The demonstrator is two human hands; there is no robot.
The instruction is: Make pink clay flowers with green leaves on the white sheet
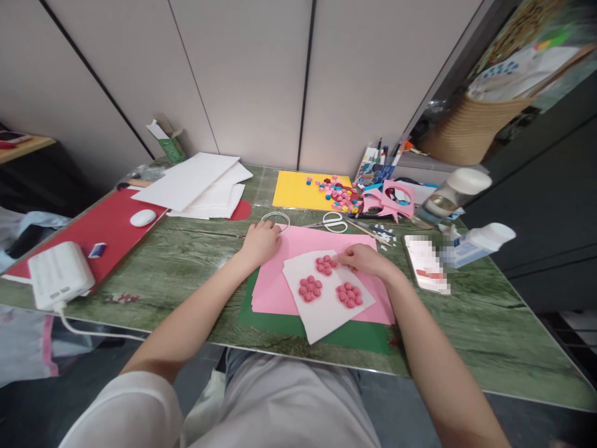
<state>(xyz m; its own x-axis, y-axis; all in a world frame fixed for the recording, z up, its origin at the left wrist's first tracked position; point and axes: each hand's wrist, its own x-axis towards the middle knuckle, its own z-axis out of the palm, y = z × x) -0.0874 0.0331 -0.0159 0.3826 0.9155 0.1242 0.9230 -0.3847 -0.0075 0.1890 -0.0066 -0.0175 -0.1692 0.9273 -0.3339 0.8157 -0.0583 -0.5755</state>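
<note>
Dead centre of the frame there's a white sheet [326, 311] with three little flowers of pink coils [325, 264] on it, lying on pink paper [273, 289] over green paper [354, 336]. The right hand [368, 258] has its fingertips bunched together right at the top flower's edge (can't tell if a coil is actually pinched in there). The left hand [261, 241] is curled into a loose fist on the pink paper's upper left corner, nothing in it. Scissors [332, 219] sit just above, with the yellow sheet [291, 190] behind them.
</note>
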